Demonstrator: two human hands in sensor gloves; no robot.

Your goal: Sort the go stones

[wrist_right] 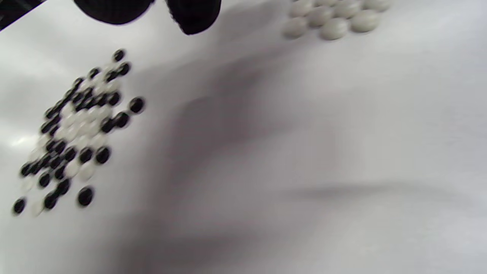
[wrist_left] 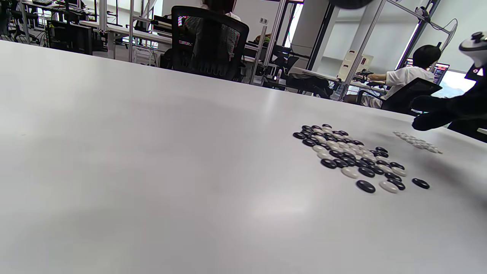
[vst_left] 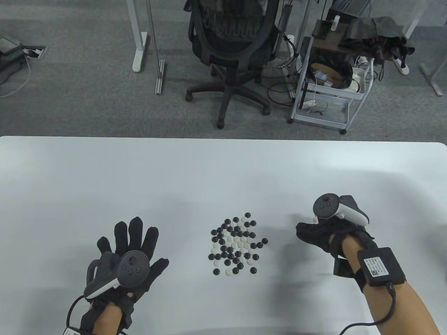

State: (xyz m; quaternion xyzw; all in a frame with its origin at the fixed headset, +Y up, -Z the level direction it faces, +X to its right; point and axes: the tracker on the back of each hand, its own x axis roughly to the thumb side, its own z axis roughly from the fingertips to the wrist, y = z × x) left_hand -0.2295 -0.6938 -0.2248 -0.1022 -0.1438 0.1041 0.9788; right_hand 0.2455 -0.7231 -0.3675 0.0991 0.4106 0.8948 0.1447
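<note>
Stones [vst_left: 235, 244], black and white mixed, lie in a loose pile mid-surface [vst_left: 104, 174] in the table view; the left hand [vst_left: 127, 260] left of the pile is spread wide and empty, the right hand [vst_left: 323, 233] right of it curled, and whether it holds a stone I cannot tell. The left wrist view alone shows a small white group [wrist_left: 417, 142] beyond the pile, under the right hand. The blurred right wrist view confirms that group. Risk: a sweeping hand could scatter the pile or remix the sorted whites.
</note>
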